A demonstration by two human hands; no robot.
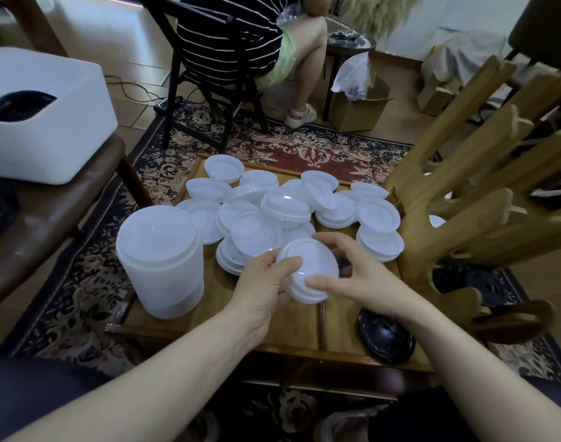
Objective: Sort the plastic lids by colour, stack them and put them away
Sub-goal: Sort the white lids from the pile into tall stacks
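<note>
Gripping a white lid [307, 274] from both sides, the left hand [263, 282] curls its thumb over the near-left rim with its fingers underneath, and the right hand [362, 275] pinches the right rim, thumb in front and fingers arched over the back. The round lid is tilted, its top face turned up and toward the camera, and it is held just above the low wooden bench [304, 327]. It may be a short stack of two; the edge is too blurred to tell.

Behind it a loose pile of white lids [282, 205] covers the far half of the bench, some dome up, some hollow side up, many overlapping. At the left edge stands a tall stack of white lids [161, 260], upright with its long axis vertical. A black lid [386, 338] lies flat at the near-right corner, well apart from the white ones.

The bench sits on a patterned rug [288, 148] over pale floor tiles. A wooden rack [464, 193] with slanting pegs rises at the right. On a brown seat to the left rests a white tub [49, 122] with dark lids inside. Farther back a seated person [256, 36] faces away on a black chair, beside a cardboard box [358, 106] holding a clear bag.
</note>
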